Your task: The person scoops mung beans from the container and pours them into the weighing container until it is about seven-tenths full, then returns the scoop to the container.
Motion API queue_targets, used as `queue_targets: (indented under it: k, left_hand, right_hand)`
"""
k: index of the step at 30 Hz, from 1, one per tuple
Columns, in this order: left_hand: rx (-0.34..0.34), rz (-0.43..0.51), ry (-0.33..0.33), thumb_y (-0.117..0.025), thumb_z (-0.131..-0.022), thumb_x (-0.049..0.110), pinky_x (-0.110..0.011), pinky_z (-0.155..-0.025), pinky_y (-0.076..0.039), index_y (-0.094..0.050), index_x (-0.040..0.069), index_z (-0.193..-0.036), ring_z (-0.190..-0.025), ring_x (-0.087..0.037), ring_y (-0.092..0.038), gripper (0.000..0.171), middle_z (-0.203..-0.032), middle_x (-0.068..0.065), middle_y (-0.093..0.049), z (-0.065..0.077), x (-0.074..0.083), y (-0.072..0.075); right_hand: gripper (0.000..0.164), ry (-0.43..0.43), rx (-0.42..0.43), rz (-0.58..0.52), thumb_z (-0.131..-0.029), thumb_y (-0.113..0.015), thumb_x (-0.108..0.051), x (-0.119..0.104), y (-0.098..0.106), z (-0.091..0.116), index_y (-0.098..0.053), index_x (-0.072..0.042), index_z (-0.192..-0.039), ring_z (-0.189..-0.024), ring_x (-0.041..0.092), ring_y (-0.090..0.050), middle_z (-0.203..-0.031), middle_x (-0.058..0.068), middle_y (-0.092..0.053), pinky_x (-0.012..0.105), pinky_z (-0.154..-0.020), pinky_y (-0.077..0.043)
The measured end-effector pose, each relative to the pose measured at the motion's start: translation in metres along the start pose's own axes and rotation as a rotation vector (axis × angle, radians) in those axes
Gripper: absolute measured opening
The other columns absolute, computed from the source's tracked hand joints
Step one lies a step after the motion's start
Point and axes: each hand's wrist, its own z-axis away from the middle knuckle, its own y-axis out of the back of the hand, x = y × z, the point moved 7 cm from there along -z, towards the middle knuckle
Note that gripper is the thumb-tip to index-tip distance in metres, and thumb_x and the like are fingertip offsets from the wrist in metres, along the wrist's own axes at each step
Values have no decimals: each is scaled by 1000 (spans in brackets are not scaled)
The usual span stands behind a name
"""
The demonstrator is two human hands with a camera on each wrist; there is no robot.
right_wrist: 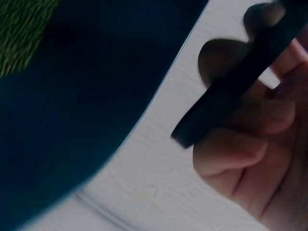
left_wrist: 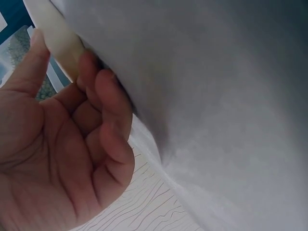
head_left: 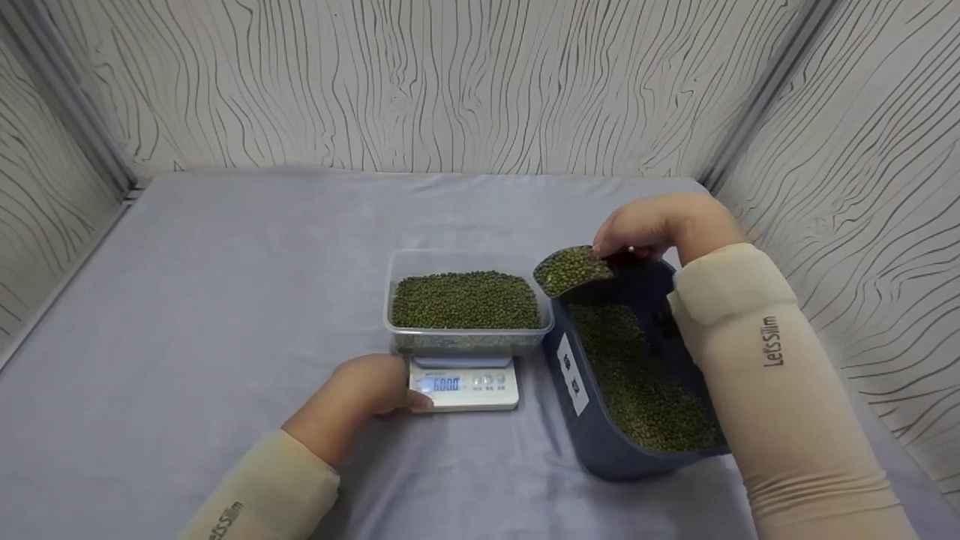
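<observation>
My right hand (head_left: 649,221) grips a scoop heaped with green mung beans (head_left: 568,267), above the left rim of a dark blue bin (head_left: 611,457). In the right wrist view, my fingers curl round the scoop's dark handle (right_wrist: 211,108). My left hand (head_left: 367,381) holds the front left corner of a white kitchen scale (head_left: 504,400), thumb on top. The left wrist view shows my other fingers curled at the scale's edge (left_wrist: 65,43). On the scale sits a clear plastic container (head_left: 469,331) with mung beans (head_left: 465,298) in it. The display appears to read 600.0.
More mung beans (head_left: 649,397) lie inside the blue bin, which carries a white label (head_left: 572,375) on its left side. A pale cloth (head_left: 225,285) covers the table. Wood-grain patterned panels (head_left: 450,82) stand behind and on both sides.
</observation>
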Motion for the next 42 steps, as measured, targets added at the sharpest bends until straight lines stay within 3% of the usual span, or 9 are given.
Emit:
queue_targets:
  k: [5, 9, 14, 17, 22, 26, 33, 38, 42]
  left_hand:
    - [10, 10, 7, -67, -74, 51, -40, -71, -45, -60, 4, -65, -64, -22, -49, 48, -71, -9, -59, 0, 0, 0]
    - [8, 16, 6, -67, -74, 51, -39, -68, -45, -59, 6, -62, -62, -21, -49, 47, -68, -8, -58, 0, 0, 1]
    - [-41, -19, 42, -63, -75, 56, -39, -70, -44, -59, 6, -62, -63, -21, -47, 51, -71, -8, -56, -1, -1, -1]
    - [-60, -27, 62, -63, -74, 58, -40, -72, -44, -61, 5, -66, -65, -21, -47, 54, -74, -8, -57, -3, -2, -2]
    - [-46, -19, 49, -64, -74, 57, -39, -71, -45, -62, 5, -65, -63, -21, -47, 53, -71, -8, -58, -3, -1, -1]
    - [-47, -10, 43, -63, -74, 56, -36, -67, -44, -63, 8, -59, -58, -20, -48, 51, -60, -5, -58, -2, -2, -1]
    - [-42, -4, 38, -63, -74, 57, -34, -64, -43, -63, 8, -59, -54, -19, -48, 51, -54, -1, -55, -1, -1, -1]
    - [-32, 16, 41, -65, -74, 55, -32, -60, -42, -63, 9, -59, -52, -18, -49, 48, -53, -1, -58, -1, -2, -2]
    - [-58, 22, 83, -65, -73, 55, -32, -64, -43, -63, 9, -62, -55, -17, -50, 47, -57, -1, -59, -1, -3, -2]
  right_hand:
    - [27, -36, 22, 102, -94, -41, -24, -18, -4, -10, -45, -15, -68, -51, 10, -33, -62, -3, -40, 23, -49, -32]
    - [28, -29, 88, 157, -94, -41, -25, -32, -5, -17, -46, -13, -68, -53, 13, -38, -63, -1, -42, 26, -51, -35]
    - [29, 58, 241, 385, -91, -44, -21, -59, -3, -21, -49, -11, -65, -61, 18, -44, -67, 2, -48, 31, -63, -38]
    - [29, 37, 344, 492, -88, -46, -20, -71, -3, -21, -47, -13, -60, -62, 19, -42, -67, 3, -48, 34, -63, -37]
    - [28, -35, 533, 569, -85, -46, -18, -86, -3, -17, -40, -15, -57, -64, 23, -42, -66, 4, -47, 38, -62, -38]
    - [28, -39, 632, 620, -89, -47, -22, -100, -10, -13, -48, -13, -63, -68, 24, -48, -69, 5, -52, 40, -64, -42]
    - [25, 17, 745, 823, -91, -54, -33, -130, -25, -11, -66, -11, -91, -84, 26, -56, -90, 8, -60, 40, -71, -49]
    - [24, 89, 841, 959, -89, -56, -33, -146, -32, -5, -68, -12, -92, -80, 27, -54, -92, 9, -57, 40, -69, -50]
    - [23, 117, 881, 999, -90, -56, -32, -149, -34, -1, -69, -12, -91, -76, 26, -53, -92, 9, -55, 39, -66, -50]
